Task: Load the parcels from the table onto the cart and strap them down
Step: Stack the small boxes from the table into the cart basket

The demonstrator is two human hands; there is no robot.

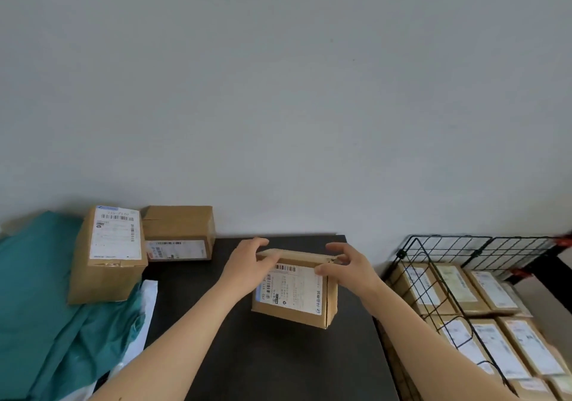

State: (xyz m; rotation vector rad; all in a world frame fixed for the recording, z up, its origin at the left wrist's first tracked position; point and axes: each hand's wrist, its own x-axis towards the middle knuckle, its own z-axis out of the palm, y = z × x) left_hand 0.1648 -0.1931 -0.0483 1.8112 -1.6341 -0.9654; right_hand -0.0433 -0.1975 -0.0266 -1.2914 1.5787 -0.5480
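Holds the labelled parcel by its far top edge, left hand curled over the left corner and right hand pinching the right. Tilts over the middle of the dark table, with the wire cart just right.

A plain, pale grey painted wall fills the view above the matte black rectangular tabletop, whose far edge meets it. Soft, even light covers the wall. Left of the tabletop lies crumpled teal fabric.
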